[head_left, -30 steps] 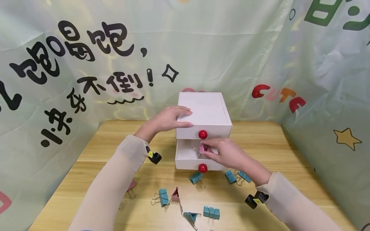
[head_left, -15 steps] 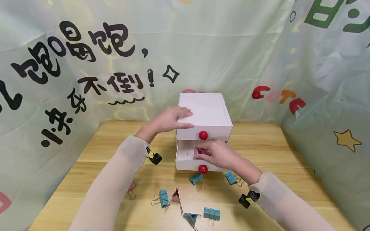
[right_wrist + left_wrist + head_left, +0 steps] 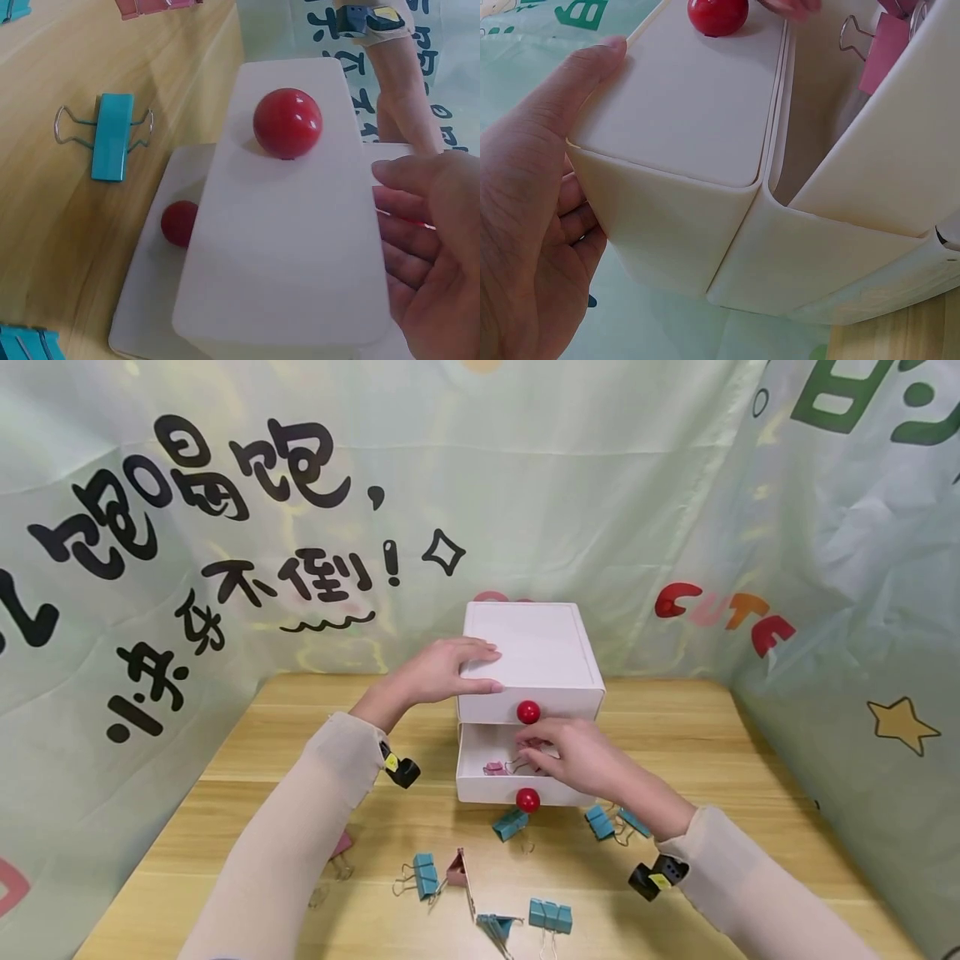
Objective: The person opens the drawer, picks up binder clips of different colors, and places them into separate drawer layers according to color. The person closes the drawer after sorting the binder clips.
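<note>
Rests left hand [image 3: 442,670], thumb and fingers apart, on cabinet [image 3: 534,643]; cannot tell grip of right hand [image 3: 576,755]; risks snagging pink clip [image 3: 495,768] at its nine o'clock by rushing

Reads "饱喝饱" [image 3: 217,497] in black at 10 o'clock on the pale backdrop cloth [image 3: 570,527]; beneath, at 9 o'clock, reads "快乐不倒!" [image 3: 238,570]. Spells "CUTE" [image 3: 742,608] in coloured letters at 3 o'clock. Bears cropped, unreadable green lettering [image 3: 836,420] at 2 o'clock.

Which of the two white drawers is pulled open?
The lower drawer: it juts out, with pink clips inside and the right hand at its opening. The upper drawer, just above, is closed.
</note>
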`<state>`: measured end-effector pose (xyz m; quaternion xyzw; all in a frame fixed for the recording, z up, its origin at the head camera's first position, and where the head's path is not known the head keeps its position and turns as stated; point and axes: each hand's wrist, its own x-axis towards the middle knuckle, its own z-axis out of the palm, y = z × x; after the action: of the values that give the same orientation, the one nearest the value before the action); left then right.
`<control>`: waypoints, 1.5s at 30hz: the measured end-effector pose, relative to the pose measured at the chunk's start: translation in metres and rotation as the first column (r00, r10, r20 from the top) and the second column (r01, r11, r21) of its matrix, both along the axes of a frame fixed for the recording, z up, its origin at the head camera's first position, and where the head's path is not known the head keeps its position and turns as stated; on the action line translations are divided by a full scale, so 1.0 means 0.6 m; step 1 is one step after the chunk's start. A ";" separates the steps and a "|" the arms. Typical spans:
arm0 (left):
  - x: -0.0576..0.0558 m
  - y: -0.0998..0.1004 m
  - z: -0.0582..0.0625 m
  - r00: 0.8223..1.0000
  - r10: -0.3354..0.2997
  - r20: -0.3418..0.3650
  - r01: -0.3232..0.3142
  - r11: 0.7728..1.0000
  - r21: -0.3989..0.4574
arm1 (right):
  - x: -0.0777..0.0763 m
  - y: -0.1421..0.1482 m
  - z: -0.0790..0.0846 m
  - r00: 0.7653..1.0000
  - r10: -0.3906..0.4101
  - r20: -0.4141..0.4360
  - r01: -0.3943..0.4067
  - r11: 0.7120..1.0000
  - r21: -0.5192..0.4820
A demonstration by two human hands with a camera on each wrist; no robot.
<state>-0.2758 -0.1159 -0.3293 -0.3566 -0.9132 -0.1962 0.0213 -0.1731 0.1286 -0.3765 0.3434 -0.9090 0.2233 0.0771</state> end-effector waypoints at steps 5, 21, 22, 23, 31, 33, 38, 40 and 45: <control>0.000 -0.001 0.000 1.000 0.004 0.002 -0.004 1.000 -0.008 | 0.007 0.019 0.009 0.999 0.035 -0.015 -0.036 0.998 -0.053; 0.000 0.000 -0.001 1.000 0.018 0.001 -0.018 1.000 -0.023 | 0.000 0.059 0.047 0.940 0.112 -0.323 -0.167 0.975 -0.148; 0.000 0.000 -0.001 1.000 0.018 0.001 -0.018 1.000 -0.023 | -0.001 0.061 0.048 0.935 0.116 -0.336 -0.176 0.972 -0.154; 0.000 0.000 -0.001 1.000 0.017 0.002 -0.017 1.000 -0.022 | -0.003 0.063 0.050 0.929 0.119 -0.350 -0.184 0.970 -0.160; 0.000 -0.001 0.001 1.000 0.005 -0.002 -0.005 1.000 -0.021 | -0.019 0.078 0.061 0.896 0.092 -0.434 -0.190 0.964 -0.188; 0.000 -0.001 0.001 1.000 0.003 -0.002 -0.003 1.000 -0.018 | -0.024 0.081 0.064 0.893 0.071 -0.445 -0.170 0.968 -0.186; 0.001 0.000 0.000 1.000 0.001 -0.003 -0.001 1.000 -0.014 | -0.043 0.088 0.068 0.900 0.021 -0.436 -0.101 0.982 -0.162; 0.001 0.000 0.000 1.000 0.001 -0.005 -0.001 1.000 -0.011 | -0.051 0.091 0.069 0.914 0.006 -0.406 -0.072 0.986 -0.147; 0.000 0.000 0.000 1.000 -0.001 -0.009 0.001 1.000 -0.010 | -0.072 0.097 0.072 0.954 -0.014 -0.301 -0.011 0.997 -0.083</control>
<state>-0.2755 -0.1158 -0.3294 -0.3583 -0.9138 -0.1898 0.0235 -0.2166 0.1867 -0.3333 0.3692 -0.8768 0.2061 0.2291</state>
